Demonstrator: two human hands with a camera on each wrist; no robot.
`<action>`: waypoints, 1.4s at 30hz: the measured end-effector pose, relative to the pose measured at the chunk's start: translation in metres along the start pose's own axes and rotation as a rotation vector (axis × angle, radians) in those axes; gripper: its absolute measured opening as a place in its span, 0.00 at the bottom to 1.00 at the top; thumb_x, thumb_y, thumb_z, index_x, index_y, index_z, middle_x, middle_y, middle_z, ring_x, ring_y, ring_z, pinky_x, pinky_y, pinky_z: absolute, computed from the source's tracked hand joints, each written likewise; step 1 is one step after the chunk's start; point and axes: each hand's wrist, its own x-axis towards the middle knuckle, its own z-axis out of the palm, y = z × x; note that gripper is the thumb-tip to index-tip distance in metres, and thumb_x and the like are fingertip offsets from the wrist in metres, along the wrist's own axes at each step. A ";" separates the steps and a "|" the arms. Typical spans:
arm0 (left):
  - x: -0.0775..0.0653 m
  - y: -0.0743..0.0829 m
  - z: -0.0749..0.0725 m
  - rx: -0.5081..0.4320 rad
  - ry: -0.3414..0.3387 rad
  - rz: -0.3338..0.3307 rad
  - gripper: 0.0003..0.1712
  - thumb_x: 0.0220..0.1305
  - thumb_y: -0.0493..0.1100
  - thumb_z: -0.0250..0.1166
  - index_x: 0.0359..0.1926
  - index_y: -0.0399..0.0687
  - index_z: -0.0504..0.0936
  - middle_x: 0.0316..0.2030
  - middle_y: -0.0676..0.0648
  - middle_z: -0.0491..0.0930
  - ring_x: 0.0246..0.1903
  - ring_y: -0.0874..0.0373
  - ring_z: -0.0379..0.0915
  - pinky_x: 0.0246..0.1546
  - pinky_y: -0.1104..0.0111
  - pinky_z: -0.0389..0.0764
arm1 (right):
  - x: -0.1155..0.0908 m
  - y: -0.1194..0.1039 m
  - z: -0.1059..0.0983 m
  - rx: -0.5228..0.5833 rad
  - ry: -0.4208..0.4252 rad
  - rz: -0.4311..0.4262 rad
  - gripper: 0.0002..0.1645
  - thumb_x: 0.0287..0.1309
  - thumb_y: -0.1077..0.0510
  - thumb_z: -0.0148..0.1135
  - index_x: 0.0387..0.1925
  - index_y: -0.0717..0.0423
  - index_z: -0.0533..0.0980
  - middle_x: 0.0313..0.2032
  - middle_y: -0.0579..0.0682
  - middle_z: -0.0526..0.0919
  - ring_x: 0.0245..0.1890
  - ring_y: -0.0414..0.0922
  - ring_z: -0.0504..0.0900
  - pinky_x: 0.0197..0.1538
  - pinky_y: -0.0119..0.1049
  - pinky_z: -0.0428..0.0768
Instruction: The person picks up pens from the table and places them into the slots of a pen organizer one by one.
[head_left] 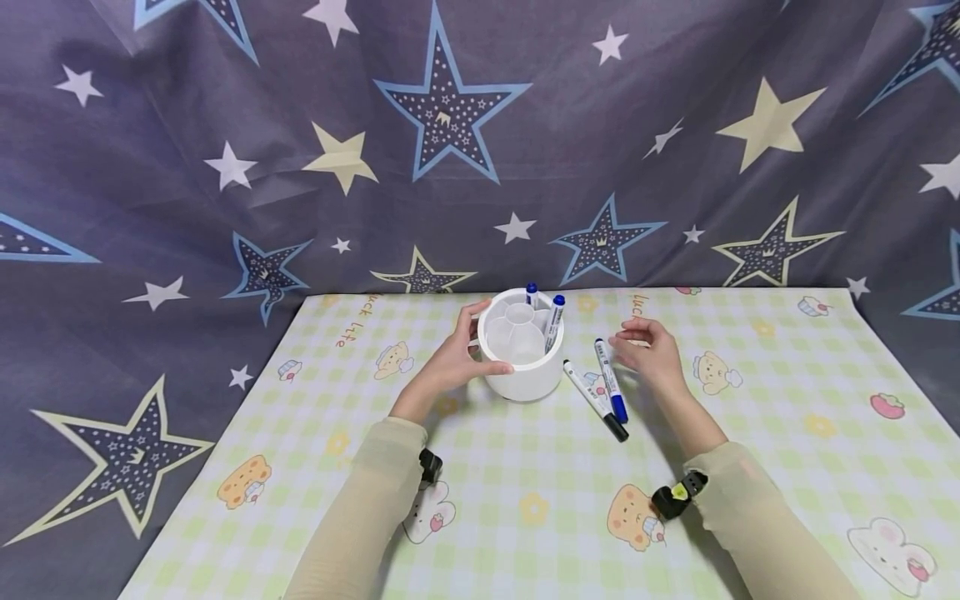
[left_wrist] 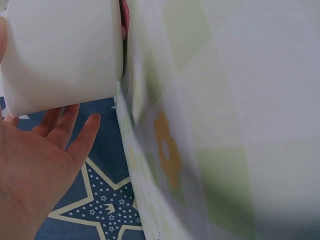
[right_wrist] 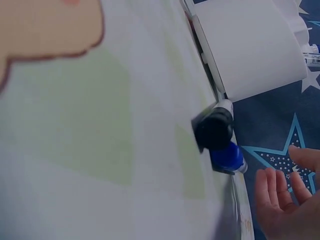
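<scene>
A round white pen holder [head_left: 523,385] with inner compartments stands on the table. My left hand [head_left: 455,358] grips its left side, thumb at the front rim and fingers round the back; the left wrist view shows the fingers against the white wall [left_wrist: 62,55]. Two blue-capped markers, one upright [head_left: 532,294] and one leaning [head_left: 554,323], stand in the right compartments. To the right lie a blue-capped marker [head_left: 611,379] and a black-capped marker [head_left: 595,400], caps towards me. Beside the blue one hovers my right hand [head_left: 651,357], fingers loosely bent, nothing held.
A checked tablecloth [head_left: 480,517] with cartoon prints covers the table. Behind its far edge hangs a dark star-patterned curtain [head_left: 300,83]. Black wrist cameras, left [head_left: 430,467] and right [head_left: 678,495], sit below the sleeves.
</scene>
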 end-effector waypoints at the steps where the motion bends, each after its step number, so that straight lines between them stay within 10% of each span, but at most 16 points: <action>1: -0.002 0.004 0.000 -0.001 -0.003 -0.002 0.63 0.52 0.37 0.77 0.78 0.53 0.43 0.73 0.38 0.60 0.72 0.40 0.59 0.73 0.45 0.62 | 0.000 0.001 0.000 -0.003 -0.007 0.008 0.27 0.61 0.66 0.64 0.59 0.69 0.66 0.38 0.41 0.76 0.31 0.28 0.79 0.40 0.25 0.86; 21: -0.011 0.023 -0.001 0.012 0.000 -0.009 0.62 0.51 0.37 0.77 0.78 0.51 0.45 0.73 0.38 0.62 0.71 0.41 0.61 0.73 0.48 0.64 | 0.000 0.005 -0.002 -0.095 -0.175 0.151 0.33 0.65 0.64 0.61 0.66 0.71 0.61 0.40 0.46 0.76 0.31 0.30 0.81 0.42 0.26 0.86; 42: -0.012 0.021 0.000 0.019 0.005 -0.004 0.61 0.52 0.37 0.77 0.78 0.50 0.45 0.72 0.37 0.63 0.71 0.41 0.62 0.73 0.47 0.64 | 0.006 0.014 -0.001 -0.470 -0.195 0.070 0.28 0.55 0.59 0.71 0.55 0.68 0.73 0.33 0.49 0.79 0.29 0.37 0.72 0.31 0.26 0.73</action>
